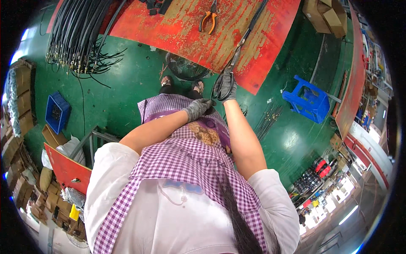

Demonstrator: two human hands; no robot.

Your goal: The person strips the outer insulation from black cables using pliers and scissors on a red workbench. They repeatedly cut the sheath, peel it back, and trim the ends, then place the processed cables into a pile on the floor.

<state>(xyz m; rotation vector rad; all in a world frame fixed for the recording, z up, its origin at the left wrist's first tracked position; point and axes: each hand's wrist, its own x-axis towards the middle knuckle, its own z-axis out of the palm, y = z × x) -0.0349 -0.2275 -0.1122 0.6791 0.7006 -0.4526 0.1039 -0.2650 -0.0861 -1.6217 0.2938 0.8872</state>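
My right hand (225, 88), in a grey glove, is closed around a black cable (256, 19) at the near edge of the red worktable (146, 27). From this hand the cable runs up and to the right across the tabletop. Dark loops bend around the gloved fingers. My left hand (198, 109), also in a grey glove, is held lower, in front of the checked apron (182, 146). Its fingers are curled together, and what they hold is hidden. Pliers (208, 21) with orange and black handles lie on the worn tabletop, beyond both hands.
Many black cables (78, 34) with brass-coloured ends hang at the table's left. A blue stool (308, 99) lies on the green floor to the right, near loose thin cables (269, 120). A blue crate (58, 112) stands left. A cardboard box (325, 17) sits far right.
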